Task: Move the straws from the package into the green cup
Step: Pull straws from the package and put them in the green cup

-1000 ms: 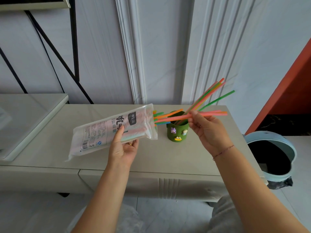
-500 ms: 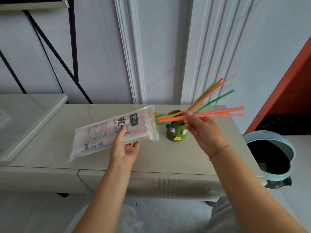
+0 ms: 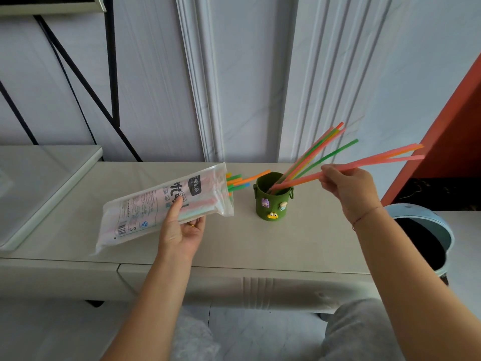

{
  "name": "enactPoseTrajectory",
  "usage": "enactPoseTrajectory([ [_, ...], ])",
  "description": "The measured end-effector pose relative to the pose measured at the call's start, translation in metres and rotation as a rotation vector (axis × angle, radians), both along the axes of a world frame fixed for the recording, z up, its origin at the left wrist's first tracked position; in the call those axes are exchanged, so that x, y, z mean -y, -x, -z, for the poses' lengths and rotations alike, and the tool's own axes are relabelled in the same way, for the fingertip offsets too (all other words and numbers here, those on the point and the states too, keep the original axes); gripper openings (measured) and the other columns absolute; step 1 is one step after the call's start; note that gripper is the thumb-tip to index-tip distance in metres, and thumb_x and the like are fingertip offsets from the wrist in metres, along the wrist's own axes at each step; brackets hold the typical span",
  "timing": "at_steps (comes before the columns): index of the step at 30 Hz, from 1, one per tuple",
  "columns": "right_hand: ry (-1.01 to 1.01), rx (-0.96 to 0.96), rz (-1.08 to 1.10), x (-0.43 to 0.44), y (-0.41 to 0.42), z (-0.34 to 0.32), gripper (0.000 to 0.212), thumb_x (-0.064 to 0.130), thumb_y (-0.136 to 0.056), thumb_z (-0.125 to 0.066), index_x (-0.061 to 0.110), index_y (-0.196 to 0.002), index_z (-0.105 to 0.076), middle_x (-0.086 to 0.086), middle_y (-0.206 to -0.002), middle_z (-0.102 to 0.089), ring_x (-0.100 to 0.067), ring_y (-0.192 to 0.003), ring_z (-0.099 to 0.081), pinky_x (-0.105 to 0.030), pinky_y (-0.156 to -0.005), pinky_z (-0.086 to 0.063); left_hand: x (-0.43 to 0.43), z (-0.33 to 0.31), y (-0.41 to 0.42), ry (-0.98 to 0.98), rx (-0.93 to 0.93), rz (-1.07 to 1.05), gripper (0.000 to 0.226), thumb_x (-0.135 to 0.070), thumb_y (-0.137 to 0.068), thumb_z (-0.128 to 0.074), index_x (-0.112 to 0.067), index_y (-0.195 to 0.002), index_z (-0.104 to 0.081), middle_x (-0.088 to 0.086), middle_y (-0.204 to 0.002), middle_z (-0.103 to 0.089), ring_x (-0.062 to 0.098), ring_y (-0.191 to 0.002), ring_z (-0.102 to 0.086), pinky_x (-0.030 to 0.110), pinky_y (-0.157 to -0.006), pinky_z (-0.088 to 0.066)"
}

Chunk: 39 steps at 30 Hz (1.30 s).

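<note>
Clear plastic package sits tilted in the left hand — thumb on top, fingers curled under, closed on the bag and lifting it off the worktop. Its open mouth points right, away from that hand, toward the cup; orange, green and blue straw ends poke out of the mouth, so a good number remain to be moved.

Just right of the mouth stands the green cup, upright on the worktop, between the two hands. Several straws already lean in it, fanning up and to the right.

Right hand is above and to the right of the cup, fingers pinched narrow on a few pink and orange straws. Their lower ends reach down-left from the pinch to the cup rim — whether they are inside the rim yet, cannot tell for certain; upper ends stick out well to the right.

Step in hand, by my reading: seating this small bunch in the cup. Next move calls for tipping the bunch steeper so the low ends drop inside, then easing the pinch apart without nudging the light cup, and going back to the package mouth for more.
</note>
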State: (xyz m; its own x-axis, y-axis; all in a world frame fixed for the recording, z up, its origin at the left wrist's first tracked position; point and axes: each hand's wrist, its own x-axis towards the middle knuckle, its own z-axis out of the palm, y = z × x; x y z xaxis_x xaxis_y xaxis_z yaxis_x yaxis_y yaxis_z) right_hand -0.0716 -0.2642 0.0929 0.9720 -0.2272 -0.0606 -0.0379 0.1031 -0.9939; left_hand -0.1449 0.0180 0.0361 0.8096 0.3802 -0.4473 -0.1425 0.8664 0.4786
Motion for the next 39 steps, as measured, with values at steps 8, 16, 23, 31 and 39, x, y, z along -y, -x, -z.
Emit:
enactPoseTrajectory([
  [8, 0.346, -0.036, -0.122, -0.039, -0.016, 0.025, 0.013, 0.011, -0.086, -0.063, -0.001, -0.090, -0.066, -0.011, -0.076, -0.068, -0.021, -0.068, -0.065, -0.033, -0.079, -0.057, 0.017, -0.002, 0.000, -0.015, 0.004, 0.020, 0.040, -0.010, -0.079, -0.072, -0.019, -0.115, -0.057, 0.001, -0.094, -0.071, 0.017, -0.081, -0.071, 0.033, -0.075, -0.059],
  [16, 0.419, -0.017, -0.121, -0.038, -0.008, 0.017, 0.018, 0.022, -0.084, -0.068, 0.009, -0.095, -0.062, -0.002, -0.072, -0.061, -0.011, -0.059, -0.053, -0.019, -0.055, -0.046, 0.021, -0.004, -0.001, -0.019, 0.014, 0.023, 0.032, -0.011, -0.081, -0.070, -0.020, -0.110, -0.058, 0.001, -0.098, -0.069, 0.017, -0.089, -0.067, 0.034, -0.089, -0.052],
  [23, 0.116, -0.213, -0.229, -0.030, 0.016, 0.026, 0.019, 0.023, -0.087, -0.065, 0.005, -0.090, -0.063, -0.010, -0.076, -0.059, -0.016, -0.062, -0.056, -0.020, -0.052, -0.050, 0.027, -0.004, 0.001, -0.064, 0.037, 0.057, 0.030, -0.009, -0.082, -0.069, -0.020, -0.108, -0.060, 0.000, -0.097, -0.072, 0.014, -0.080, -0.072, 0.031, -0.073, -0.058],
  [31, -0.205, -0.270, -0.330, -0.055, 0.044, 0.014, 0.065, 0.054, -0.097, -0.023, 0.005, -0.104, -0.064, -0.011, -0.083, -0.067, -0.021, -0.062, -0.059, -0.029, -0.054, -0.048, 0.033, -0.011, 0.006, -0.200, 0.130, 0.058, 0.034, -0.006, -0.085, -0.065, -0.027, -0.111, -0.060, -0.007, -0.095, -0.074, 0.010, -0.090, -0.070, 0.029, -0.070, -0.056],
  [39, -0.055, -0.207, -0.228, -0.069, 0.048, 0.013, 0.040, 0.031, -0.101, -0.033, 0.011, -0.096, -0.068, -0.009, -0.087, -0.065, -0.016, -0.057, -0.050, -0.026, -0.054, -0.042, 0.032, -0.010, 0.008, -0.155, 0.111, 0.054, 0.036, -0.006, -0.085, -0.065, -0.025, -0.115, -0.059, -0.004, -0.099, -0.073, 0.014, -0.095, -0.069, 0.028, -0.065, -0.058],
])
